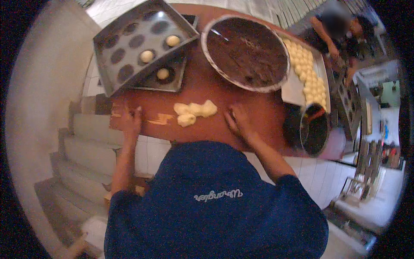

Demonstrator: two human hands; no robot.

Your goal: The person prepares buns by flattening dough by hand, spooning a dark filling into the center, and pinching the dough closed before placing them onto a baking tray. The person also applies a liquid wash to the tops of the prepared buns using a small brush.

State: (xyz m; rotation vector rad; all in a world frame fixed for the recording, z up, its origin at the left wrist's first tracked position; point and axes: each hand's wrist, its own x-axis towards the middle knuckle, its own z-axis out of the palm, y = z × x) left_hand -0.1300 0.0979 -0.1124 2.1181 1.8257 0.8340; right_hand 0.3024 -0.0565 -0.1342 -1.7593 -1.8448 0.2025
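My left hand rests near the left front edge of the reddish-brown table, fingers apart and a little blurred, holding nothing I can see. On the right, my right hand lies low over the tabletop with its fingers spread, also with nothing visible in it. Between the hands sits a small cluster of pale yellow dough pieces, closer to the right hand. Beyond the left hand a grey baking pan with round dark wells is tilted on top of another pan; a few dough balls sit in their wells.
A large round basin of dark brown filling stands at the far middle. To its right, a tray carries rows of dough balls. A dark container stands at the right end. Another person works at far right. Steps rise at left.
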